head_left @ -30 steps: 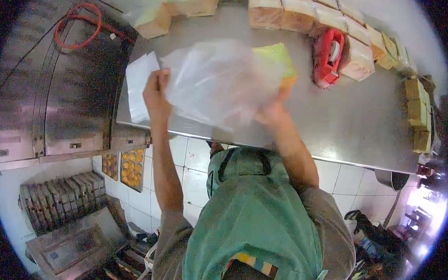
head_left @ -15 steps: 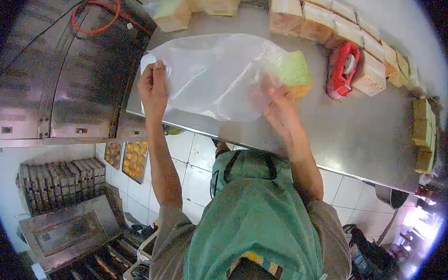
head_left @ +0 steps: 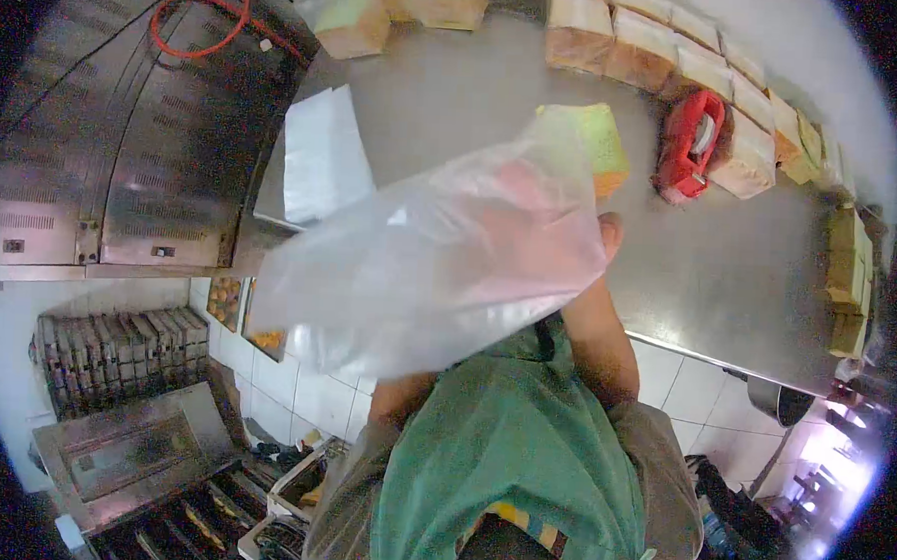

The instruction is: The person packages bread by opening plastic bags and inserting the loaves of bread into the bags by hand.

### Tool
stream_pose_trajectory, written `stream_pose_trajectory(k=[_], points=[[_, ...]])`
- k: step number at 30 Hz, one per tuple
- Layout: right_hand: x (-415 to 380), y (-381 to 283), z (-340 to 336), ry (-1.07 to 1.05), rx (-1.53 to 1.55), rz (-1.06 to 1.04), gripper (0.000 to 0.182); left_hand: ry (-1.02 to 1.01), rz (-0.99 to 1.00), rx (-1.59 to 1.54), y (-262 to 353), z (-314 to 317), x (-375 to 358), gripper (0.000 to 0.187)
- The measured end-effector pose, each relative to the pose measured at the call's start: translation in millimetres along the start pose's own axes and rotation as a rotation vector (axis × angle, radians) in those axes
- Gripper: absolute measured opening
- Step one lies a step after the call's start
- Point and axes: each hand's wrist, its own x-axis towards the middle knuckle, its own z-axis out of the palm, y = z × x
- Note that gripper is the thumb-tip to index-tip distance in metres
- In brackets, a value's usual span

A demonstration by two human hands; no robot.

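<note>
Translucent plastic bag (head_left: 429,269), gripped by the right hand (head_left: 610,243), has swung nearer, uncovering white sheets (head_left: 324,154); left hand obscured, state unclear.

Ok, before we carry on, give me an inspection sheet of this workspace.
Surface: metal table, bare across much of its middle.
Job's things: translucent plastic bag hanging over the near edge; green-topped loaf partly behind it; white sheets lying left of the loaf.
Clutter: red tape dispenser beside the rows of loaves.
Hands: right hand at the bag, mostly covered, grip unclear; left hand hidden behind the bag.
Cables: red loop, hose or cable unclear, at the metal cabinet.
Surroundings: dark tins at lower left; white floor tiles.
</note>
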Motion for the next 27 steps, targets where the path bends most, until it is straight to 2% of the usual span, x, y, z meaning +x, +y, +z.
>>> stream_pose_trajectory(k=[9, 15, 17, 18, 19, 21, 22, 23, 24, 25, 26, 27], points=[[-30.4, -20.0, -63.7, 0.136, 0.046, -0.013, 0.022, -0.041, -0.257, -0.087, -40.8, 31.7, -11.2, 0.037], [-38.7, -27.5, -85.6, 0.196, 0.01, 0.007, 0.025, 0.158, -0.389, -0.208, -39.8, 65.2, -24.5, 0.04], [-37.4, -29.0, -75.3, 0.274, 0.004, 0.034, 0.027, -0.134, -0.158, 0.392, -49.2, -17.8, -7.9, 0.034], [-37.1, -31.0, -68.2, 0.331, 0.014, 0.05, 0.029, -0.189, -0.113, 0.502, -47.2, -20.7, -5.1, 0.032], [-37.6, -25.1, -91.6, 0.321, 0.071, -0.015, 0.032, -0.239, -0.061, 0.609, -44.9, -22.2, -2.6, 0.029], [-38.3, -21.2, -99.0, 0.282, -0.022, -0.125, 0.033, -0.187, -0.127, 0.388, -42.1, -12.3, -0.3, 0.026], [-38.0, -22.8, -70.2, 0.25, -0.174, -0.17, 0.032, -0.176, -0.162, 0.247, -38.5, -3.8, 1.3, 0.024], [-36.7, -28.9, -54.9, 0.309, -0.265, -0.169, 0.031, -0.199, -0.205, 0.042, -35.3, -0.5, 6.3, 0.024], [-35.5, -35.1, -39.6, 0.367, -0.355, -0.163, 0.029, -0.165, -0.191, -0.003, -31.9, 3.7, 7.7, 0.025], [-33.2, -41.5, -31.3, 0.517, -0.383, -0.112, 0.027, -0.132, -0.176, -0.048, -28.4, 7.9, 9.1, 0.026], [-29.8, -45.1, -28.1, 0.664, -0.412, -0.06, 0.026, -0.042, -0.105, 0.065, -24.8, 13.8, 9.4, 0.027], [-24.3, -59.5, -63.7, 0.526, -0.622, -0.092, 0.029, 0.049, -0.031, 0.176, -21.2, 18.0, 10.5, 0.028]])
